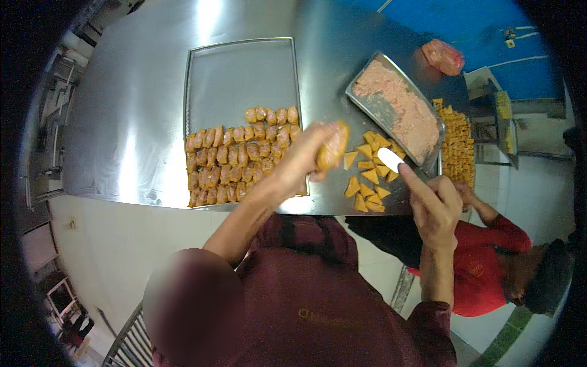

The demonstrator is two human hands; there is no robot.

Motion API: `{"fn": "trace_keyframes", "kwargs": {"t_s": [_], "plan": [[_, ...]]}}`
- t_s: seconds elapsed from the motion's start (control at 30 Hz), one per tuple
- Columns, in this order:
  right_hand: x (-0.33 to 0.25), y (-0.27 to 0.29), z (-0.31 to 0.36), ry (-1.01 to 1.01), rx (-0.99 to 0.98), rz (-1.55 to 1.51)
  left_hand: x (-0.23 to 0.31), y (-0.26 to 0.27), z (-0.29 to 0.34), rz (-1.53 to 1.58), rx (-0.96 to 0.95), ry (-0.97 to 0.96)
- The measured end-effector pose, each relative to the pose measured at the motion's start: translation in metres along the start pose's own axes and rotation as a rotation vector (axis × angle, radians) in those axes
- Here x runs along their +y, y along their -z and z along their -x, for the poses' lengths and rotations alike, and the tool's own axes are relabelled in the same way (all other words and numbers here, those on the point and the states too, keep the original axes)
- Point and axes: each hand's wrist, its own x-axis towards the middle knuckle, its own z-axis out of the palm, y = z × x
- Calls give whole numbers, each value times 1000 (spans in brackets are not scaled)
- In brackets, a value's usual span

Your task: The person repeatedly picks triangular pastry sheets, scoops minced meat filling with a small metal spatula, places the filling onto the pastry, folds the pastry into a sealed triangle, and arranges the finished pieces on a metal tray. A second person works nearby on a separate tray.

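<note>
My left hand is closed around a golden-brown piece with pale pink filling, raised over the table between the tray and the loose pieces. In my right hand is a white spatula, its blade over the pile of golden-brown triangular pieces. Beyond the pile lies a metal pan of pale pink minced paste. On the left, a rectangular tray bears rows of filled pieces in its nearer half; my left forearm covers part of them.
More golden-brown pieces are massed beyond the pan's right side. A pink bundle rests at the table's far right. A co-worker in a red top stands close on my right, one hand at the table edge. The steel table extends left.
</note>
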Motion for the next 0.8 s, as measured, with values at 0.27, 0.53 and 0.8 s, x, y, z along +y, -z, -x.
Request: {"fn": "trace_keyframes", "kwargs": {"t_s": [0.27,0.53,0.8], "plan": [[1,-24,41,-281,66,-154,-16,243,-62,-480,612,-144],[1,-53,66,-468,90,-328,-53,339,-108,-787,678,117],[24,-59,89,-636,142,-330,-65,364,-117,-1111,724,86]]}}
